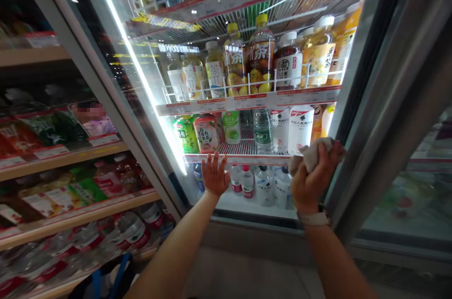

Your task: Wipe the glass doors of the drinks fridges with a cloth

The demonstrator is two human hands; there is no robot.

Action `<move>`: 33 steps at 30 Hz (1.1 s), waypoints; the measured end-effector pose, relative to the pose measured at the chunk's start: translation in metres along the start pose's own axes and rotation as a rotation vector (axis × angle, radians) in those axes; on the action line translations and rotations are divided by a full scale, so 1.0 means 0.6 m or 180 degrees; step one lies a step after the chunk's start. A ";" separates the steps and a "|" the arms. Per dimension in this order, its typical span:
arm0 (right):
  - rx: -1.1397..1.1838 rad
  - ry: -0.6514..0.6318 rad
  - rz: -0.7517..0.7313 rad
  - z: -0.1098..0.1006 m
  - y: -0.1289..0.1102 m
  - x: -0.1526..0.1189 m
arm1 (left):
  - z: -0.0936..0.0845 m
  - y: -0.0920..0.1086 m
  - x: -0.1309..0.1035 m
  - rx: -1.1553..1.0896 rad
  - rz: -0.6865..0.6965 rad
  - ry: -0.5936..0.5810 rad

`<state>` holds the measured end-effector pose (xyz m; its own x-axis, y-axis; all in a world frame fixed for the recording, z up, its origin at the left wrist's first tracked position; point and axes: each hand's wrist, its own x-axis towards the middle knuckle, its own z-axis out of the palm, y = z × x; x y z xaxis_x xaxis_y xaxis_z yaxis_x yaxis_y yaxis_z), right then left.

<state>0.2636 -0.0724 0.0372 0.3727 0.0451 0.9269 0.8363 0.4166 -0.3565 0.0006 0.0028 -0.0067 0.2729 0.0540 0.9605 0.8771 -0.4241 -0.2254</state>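
Note:
My left hand [215, 176] is open, fingers spread, in front of the fridge's lower shelf edge [243, 159]. Whether it touches anything I cannot tell. On the right, my right hand [310, 183] grips a crumpled pale cloth [314, 154], held up before the right end of that shelf. Behind the hands stand a red tea bottle [207, 133], a green bottle [186, 134], a clear water bottle [262, 132] and white-labelled bottles [301, 127]. Mirrored lettering [176, 48] shines over the upper left, as if reflected in glass.
Further up, a wire shelf [247, 100] carries several tea and juice bottles. Small bottles [247, 181] stand at the fridge bottom. Open drink shelves [63, 161] run along the left. A thick metal frame [374, 92] borders the fridge at right. A dark bag [102, 280] lies low left.

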 end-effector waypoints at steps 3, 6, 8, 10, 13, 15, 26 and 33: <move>0.0079 -0.0415 -0.0219 0.022 -0.036 -0.033 | -0.001 0.001 0.002 -0.0011 0.0010 0.0003; 0.0138 -0.1008 -0.0545 0.045 -0.071 -0.080 | -0.001 0.001 0.000 0.0070 0.0015 -0.0043; 0.0128 -0.1345 -0.0774 0.058 -0.088 -0.115 | 0.000 0.000 -0.002 0.0111 0.0006 -0.0053; 0.0118 -0.1564 -0.1010 0.068 -0.099 -0.150 | 0.001 -0.001 -0.003 0.0121 0.0007 -0.0040; 0.0134 -0.1754 -0.1299 0.077 -0.105 -0.189 | 0.001 -0.003 -0.001 0.0112 0.0047 0.0002; 0.0179 -0.1797 -0.1412 0.080 -0.103 -0.201 | 0.000 -0.004 0.001 0.0119 0.0091 0.0016; 0.0138 -0.0761 -0.0740 0.048 -0.068 -0.049 | -0.005 -0.001 0.005 0.0021 0.0087 0.0004; 0.0082 -0.0177 -0.0056 0.031 -0.050 0.000 | -0.005 0.002 0.007 0.0042 0.0093 0.0054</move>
<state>0.2307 -0.0679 0.0502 0.3343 0.0876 0.9384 0.8317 0.4409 -0.3375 0.0018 0.0000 -0.0024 0.2919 0.0264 0.9561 0.8740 -0.4134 -0.2554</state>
